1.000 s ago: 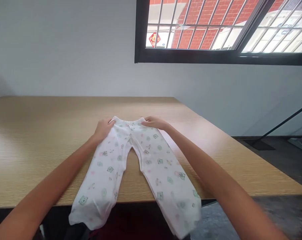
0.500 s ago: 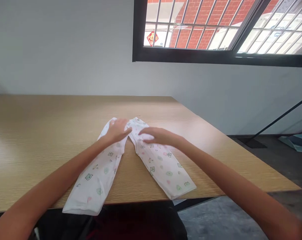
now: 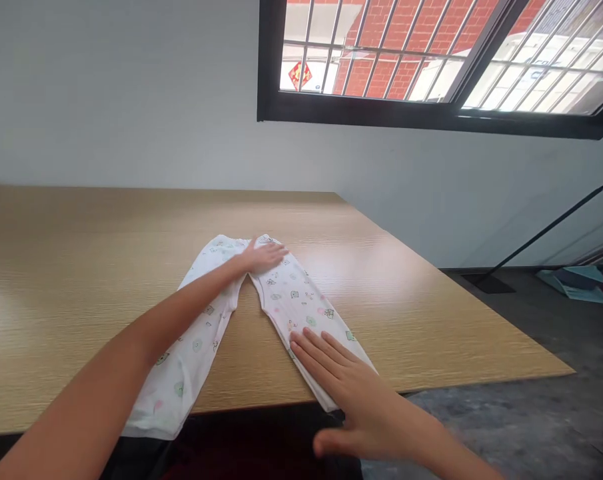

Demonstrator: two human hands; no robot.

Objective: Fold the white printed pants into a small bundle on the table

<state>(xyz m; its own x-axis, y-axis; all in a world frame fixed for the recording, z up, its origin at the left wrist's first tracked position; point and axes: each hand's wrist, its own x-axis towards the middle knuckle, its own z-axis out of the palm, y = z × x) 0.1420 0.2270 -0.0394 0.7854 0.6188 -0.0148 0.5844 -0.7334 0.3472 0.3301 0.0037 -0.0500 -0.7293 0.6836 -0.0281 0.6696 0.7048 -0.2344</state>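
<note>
A small pair of white trousers [image 3: 286, 293] with pastel animal prints lies flat on the wooden table [image 3: 81, 267], waistband away from me, legs spread toward the near edge. My left hand [image 3: 264, 257] lies flat and open on the waistband at the crotch. My right hand [image 3: 344, 383] lies open, fingers stretched out, on the lower end of the right leg at the table's near edge. The left leg's cuff [image 3: 154, 413] hangs slightly over the edge.
A white wall runs behind the table, with a black-framed barred window [image 3: 431, 60] above right. Right of the table is dark floor with a black slanted bar [image 3: 541, 233] and some turquoise items [image 3: 576, 280].
The trousers were slid further onto the table. My left hand moved to the waistband's middle; my right hand swept from the waist down the right leg to its cuff.
</note>
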